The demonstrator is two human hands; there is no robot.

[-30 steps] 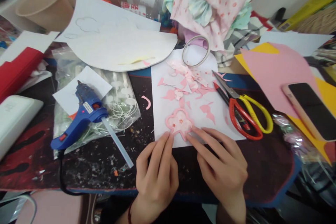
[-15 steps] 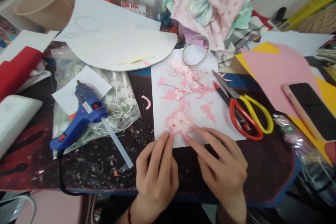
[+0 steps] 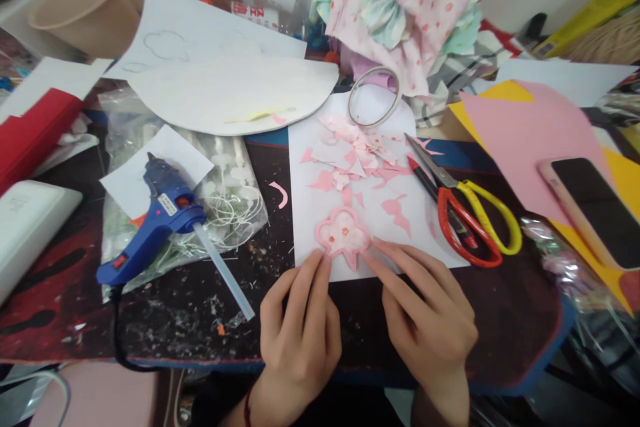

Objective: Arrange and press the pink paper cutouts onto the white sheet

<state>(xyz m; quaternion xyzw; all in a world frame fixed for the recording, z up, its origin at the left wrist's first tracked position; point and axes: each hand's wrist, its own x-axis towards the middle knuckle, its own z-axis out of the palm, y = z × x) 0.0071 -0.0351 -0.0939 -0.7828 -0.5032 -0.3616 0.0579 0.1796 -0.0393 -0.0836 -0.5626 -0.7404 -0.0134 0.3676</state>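
A pink flower-shaped cutout (image 3: 344, 232) with small red flower prints lies on a white paper sheet (image 3: 310, 200) in front of me. My left hand (image 3: 303, 317) has its fingertips on the cutout's lower left edge, fingers stretched and close together. At the cutout's lower right edge, my right hand (image 3: 430, 310) rests with long, slightly spread fingers, the tips at or just beside it. Neither hand grips anything that I can see. Pink paper scraps (image 3: 357, 147) are heaped just behind the cutout.
Red-and-yellow-handled scissors (image 3: 463, 207) and a tape roll (image 3: 374, 97) lie right of and behind the scraps. A blue glue gun (image 3: 163, 213) rests on a plastic bag (image 3: 250, 160) at left. Far right are pink paper (image 3: 525, 140) and a phone (image 3: 595, 207).
My right hand has shifted slightly right, uncovering the cutout's pointed bottom tip. My left hand has hardly moved.
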